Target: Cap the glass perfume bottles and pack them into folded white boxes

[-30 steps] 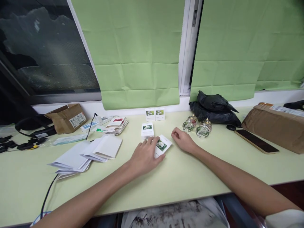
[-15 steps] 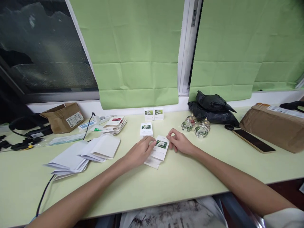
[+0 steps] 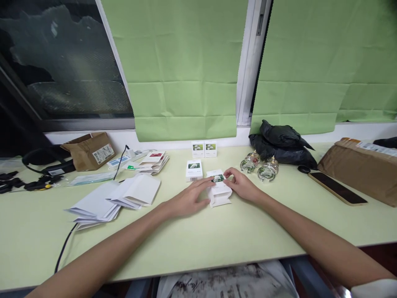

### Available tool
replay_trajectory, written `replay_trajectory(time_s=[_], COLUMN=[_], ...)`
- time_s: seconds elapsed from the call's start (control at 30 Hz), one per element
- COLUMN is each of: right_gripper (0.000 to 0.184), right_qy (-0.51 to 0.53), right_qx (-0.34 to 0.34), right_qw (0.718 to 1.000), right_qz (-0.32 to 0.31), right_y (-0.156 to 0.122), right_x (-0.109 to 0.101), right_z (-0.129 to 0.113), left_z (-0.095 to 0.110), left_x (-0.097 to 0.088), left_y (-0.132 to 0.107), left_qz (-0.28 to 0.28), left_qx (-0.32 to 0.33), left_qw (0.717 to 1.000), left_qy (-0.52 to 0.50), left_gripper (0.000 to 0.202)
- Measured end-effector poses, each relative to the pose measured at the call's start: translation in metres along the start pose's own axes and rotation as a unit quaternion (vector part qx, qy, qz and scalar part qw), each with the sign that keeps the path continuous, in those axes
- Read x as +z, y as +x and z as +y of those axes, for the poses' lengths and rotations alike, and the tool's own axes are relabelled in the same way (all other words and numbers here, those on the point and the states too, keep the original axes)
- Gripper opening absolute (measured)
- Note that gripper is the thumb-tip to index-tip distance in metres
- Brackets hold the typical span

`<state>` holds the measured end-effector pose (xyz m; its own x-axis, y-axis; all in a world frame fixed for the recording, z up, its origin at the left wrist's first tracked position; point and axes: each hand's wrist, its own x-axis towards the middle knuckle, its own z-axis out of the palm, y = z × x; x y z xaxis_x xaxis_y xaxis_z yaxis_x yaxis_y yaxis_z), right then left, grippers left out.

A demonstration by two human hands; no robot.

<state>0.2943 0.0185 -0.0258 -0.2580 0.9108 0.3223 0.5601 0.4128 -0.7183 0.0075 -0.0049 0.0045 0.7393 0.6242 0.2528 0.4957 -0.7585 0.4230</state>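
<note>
Left hand [image 3: 187, 201], half open, steadies the small carton [image 3: 221, 195] on the worktop [image 3: 217, 242]; right hand [image 3: 244, 187] pinches its top flap.

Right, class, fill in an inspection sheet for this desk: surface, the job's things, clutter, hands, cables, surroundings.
Surface: pale green desk, mostly bare at the front.
Job's things: white carton between both hands; similar box behind it; glass bottles to the right.
Clutter: flat white cartons, torn brown box, phone, brown parcel, black bag.
Hands: left hand open, fingers against the carton's side; right hand pinching its top.
Cables: black cable runs off the desk's left front edge.
Surroundings: green blinds; dark window at left.
</note>
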Motion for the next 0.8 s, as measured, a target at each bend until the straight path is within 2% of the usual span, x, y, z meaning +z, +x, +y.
replay_trajectory(time_s=[0.13, 0.3, 0.5, 0.6, 0.73, 0.8], right_gripper=[0.023, 0.018, 0.021, 0.028, 0.052, 0.053], right_qy=[-0.015, -0.004, 0.012, 0.033, 0.074, 0.074], right_qx=[-0.001, -0.020, -0.045, -0.046, -0.038, -0.039], right_qw=[1.000, 0.999, 0.997, 0.994, 0.985, 0.985], right_qz=[-0.009, -0.027, -0.069, -0.097, -0.149, -0.153], right_y=[0.000, -0.001, -0.003, -0.004, -0.004, -0.004], right_x=[-0.006, -0.009, -0.015, -0.017, -0.016, -0.014], right_z=[-0.003, -0.010, -0.014, -0.014, -0.011, -0.011], left_z=[0.000, -0.003, -0.011, -0.012, -0.011, -0.010], left_x=[0.001, -0.001, 0.000, -0.001, -0.004, -0.003], left_y=[0.001, -0.001, -0.002, -0.003, -0.003, -0.002], left_qz=[0.005, 0.013, 0.006, 0.012, 0.024, 0.032], left_qx=[0.020, 0.010, -0.007, -0.018, -0.022, -0.023], left_qw=[0.999, 1.000, 1.000, 1.000, 0.999, 0.998], left_qy=[0.024, 0.009, -0.006, -0.021, -0.040, -0.042], left_gripper=[0.055, 0.059, 0.051, 0.048, 0.037, 0.033])
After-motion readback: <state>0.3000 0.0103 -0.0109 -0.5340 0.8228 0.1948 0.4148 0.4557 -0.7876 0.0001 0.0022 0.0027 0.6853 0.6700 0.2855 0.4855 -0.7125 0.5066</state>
